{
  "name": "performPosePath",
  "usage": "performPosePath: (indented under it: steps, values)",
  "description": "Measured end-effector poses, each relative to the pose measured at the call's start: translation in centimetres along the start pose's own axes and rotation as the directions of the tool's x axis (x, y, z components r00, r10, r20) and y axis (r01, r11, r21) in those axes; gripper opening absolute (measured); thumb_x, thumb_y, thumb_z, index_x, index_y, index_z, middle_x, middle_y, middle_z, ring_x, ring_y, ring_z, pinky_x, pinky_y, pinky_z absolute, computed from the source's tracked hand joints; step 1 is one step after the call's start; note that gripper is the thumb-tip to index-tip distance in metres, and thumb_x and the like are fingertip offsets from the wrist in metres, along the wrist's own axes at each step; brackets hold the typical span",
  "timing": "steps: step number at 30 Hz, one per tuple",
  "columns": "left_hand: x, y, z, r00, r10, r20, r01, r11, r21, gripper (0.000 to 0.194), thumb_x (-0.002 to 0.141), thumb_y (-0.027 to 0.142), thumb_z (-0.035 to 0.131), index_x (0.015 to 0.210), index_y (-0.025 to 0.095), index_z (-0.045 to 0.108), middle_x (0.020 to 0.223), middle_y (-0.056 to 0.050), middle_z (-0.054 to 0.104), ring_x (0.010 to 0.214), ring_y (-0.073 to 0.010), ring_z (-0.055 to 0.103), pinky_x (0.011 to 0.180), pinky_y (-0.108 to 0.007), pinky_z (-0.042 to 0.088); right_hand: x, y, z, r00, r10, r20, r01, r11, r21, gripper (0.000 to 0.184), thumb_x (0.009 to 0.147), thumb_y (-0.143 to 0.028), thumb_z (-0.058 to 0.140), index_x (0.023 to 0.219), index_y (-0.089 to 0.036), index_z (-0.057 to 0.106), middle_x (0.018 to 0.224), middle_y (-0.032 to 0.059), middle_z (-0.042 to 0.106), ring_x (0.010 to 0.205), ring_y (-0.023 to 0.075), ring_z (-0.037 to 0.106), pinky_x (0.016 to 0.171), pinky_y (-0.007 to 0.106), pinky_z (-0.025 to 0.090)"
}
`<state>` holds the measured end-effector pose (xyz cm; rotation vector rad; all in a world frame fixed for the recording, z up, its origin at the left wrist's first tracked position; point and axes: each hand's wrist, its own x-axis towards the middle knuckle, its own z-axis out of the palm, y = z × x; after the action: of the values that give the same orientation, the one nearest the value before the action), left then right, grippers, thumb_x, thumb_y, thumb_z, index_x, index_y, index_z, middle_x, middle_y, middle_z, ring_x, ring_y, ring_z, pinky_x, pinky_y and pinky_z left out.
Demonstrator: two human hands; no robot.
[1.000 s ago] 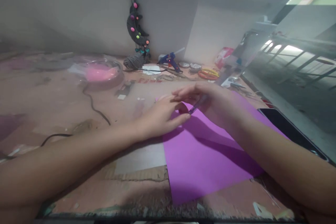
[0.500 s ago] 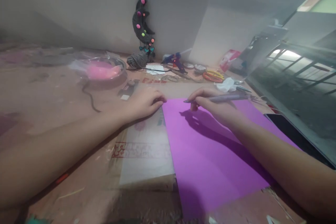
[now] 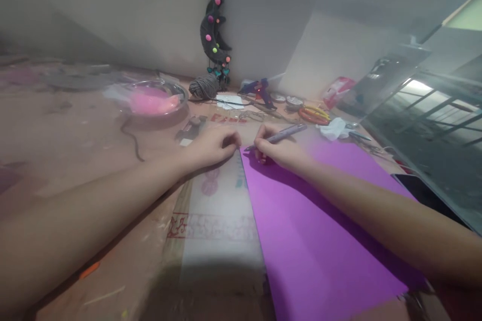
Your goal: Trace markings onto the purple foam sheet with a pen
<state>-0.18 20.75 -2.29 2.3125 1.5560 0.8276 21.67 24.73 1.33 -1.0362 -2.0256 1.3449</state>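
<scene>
A large purple sheet of paper (image 3: 316,230) lies in front of me, partly over a printed white bag (image 3: 222,235). My left hand (image 3: 216,148) rests at the sheet's far left corner, its thumb and forefinger closed on the edge there. In my right hand (image 3: 276,150) is a grey pen (image 3: 288,133), held in a writing grip. The pen's tip points at the paper just right of the left fingertips. Whether it touches the surface, I cannot tell. The right forearm crosses over the sheet and hides part of it.
Along the wall are a bowl with pink material (image 3: 154,100), grey yarn (image 3: 203,86), a glue gun (image 3: 259,91), pliers (image 3: 314,114) and scissors (image 3: 359,135). A black crescent ornament (image 3: 213,35) hangs above. A dark phone-like slab (image 3: 429,200) lies beyond the sheet's right edge.
My right hand has moved left with the pen, bringing its tip down near the sheet's corner. My left hand stays at that corner. The whole view has shifted slightly.
</scene>
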Motion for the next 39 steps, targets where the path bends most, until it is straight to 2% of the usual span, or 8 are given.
performPosePath:
  steps: [5,13,30,39]
  values:
    - [-0.2,-0.1,0.0,1.000,0.031,0.002,-0.031,0.999,-0.013,0.021,0.087,0.013,0.061,0.092,0.021,0.079,0.092,-0.003,0.076,0.092,-0.0214,0.067,0.091,-0.037,0.050,0.7,1.2,0.4,0.997,-0.061,-0.038,0.062,0.998,0.024,0.010,0.074,-0.027,0.059,0.073,-0.025,0.049,0.050,-0.0079,0.058,0.042,0.0102,0.049,0.042,0.022,0.035]
    - [-0.5,0.0,0.1,1.000,0.007,0.014,-0.007,1.000,0.012,0.027,0.090,0.015,0.059,0.096,0.024,0.083,0.094,-0.003,0.074,0.095,-0.0226,0.067,0.095,-0.040,0.049,0.4,1.2,0.2,0.997,-0.060,-0.041,0.058,0.997,-0.060,0.010,0.077,-0.029,0.062,0.074,-0.024,0.053,0.056,-0.0056,0.063,0.053,0.0135,0.060,0.050,0.025,0.042]
    - [-0.4,0.4,0.0,0.999,-0.020,0.041,0.018,0.999,0.035,0.025,0.090,0.014,0.058,0.096,0.023,0.081,0.093,-0.003,0.075,0.095,-0.0226,0.067,0.094,-0.038,0.050,0.5,0.8,0.4,0.998,-0.060,0.014,0.061,0.993,-0.106,0.010,0.081,-0.026,0.061,0.075,-0.024,0.054,0.059,-0.0029,0.067,0.055,0.0141,0.061,0.055,0.026,0.043]
    - [-0.4,0.6,-0.2,0.998,-0.031,0.057,0.029,0.999,0.043,0.025,0.090,0.016,0.059,0.096,0.023,0.082,0.093,-0.004,0.074,0.095,-0.0233,0.067,0.093,-0.039,0.049,0.5,0.7,0.4,0.998,-0.054,0.011,0.055,0.992,-0.113,0.011,0.079,-0.024,0.061,0.072,-0.024,0.053,0.056,-0.0041,0.065,0.053,0.0132,0.060,0.053,0.025,0.043]
